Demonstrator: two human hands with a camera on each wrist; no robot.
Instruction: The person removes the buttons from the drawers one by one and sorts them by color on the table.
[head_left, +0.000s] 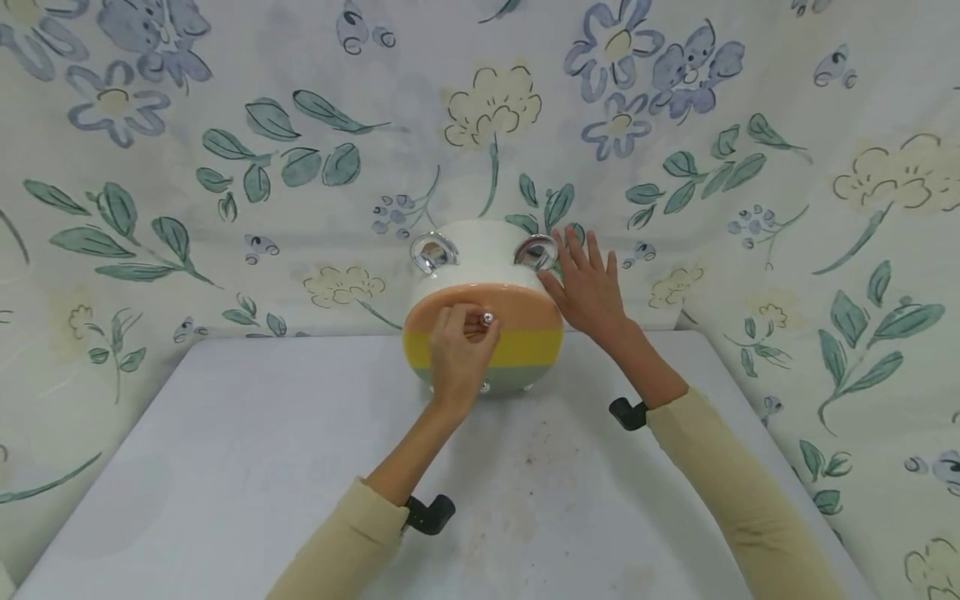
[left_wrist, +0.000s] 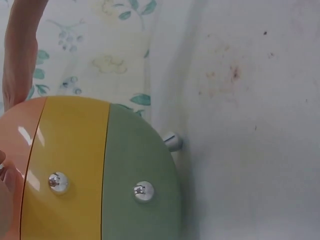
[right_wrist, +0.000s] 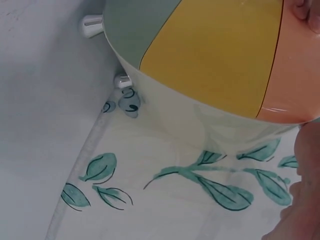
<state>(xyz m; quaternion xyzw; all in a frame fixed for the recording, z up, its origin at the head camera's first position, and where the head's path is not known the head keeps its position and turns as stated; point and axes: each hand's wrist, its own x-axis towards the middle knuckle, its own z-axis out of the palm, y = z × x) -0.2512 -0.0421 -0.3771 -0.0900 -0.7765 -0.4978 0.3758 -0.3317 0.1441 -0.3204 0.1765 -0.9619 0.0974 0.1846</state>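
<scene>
A small rounded cabinet with a white body (head_left: 480, 243) stands at the back of the table. Its front has an orange top drawer (head_left: 517, 304), a yellow middle drawer (head_left: 525, 347) and a green bottom drawer (head_left: 525, 377). My left hand (head_left: 459, 354) pinches the silver knob (head_left: 487, 318) of the orange drawer between thumb and curled fingers. Spread straight fingers of my right hand (head_left: 588, 292) lie against the cabinet's right side, beside a chrome ring (head_left: 534, 252). Silver knobs on the yellow drawer (left_wrist: 58, 182) and the green drawer (left_wrist: 144, 191) show in the left wrist view.
Another chrome ring (head_left: 435, 252) tops the cabinet's left side. Short chrome feet (right_wrist: 92, 26) hold it off the white table (head_left: 247, 467). Flower-patterned cloth (head_left: 420, 100) hangs close behind. Brownish stains (head_left: 530, 461) mark the tabletop in front.
</scene>
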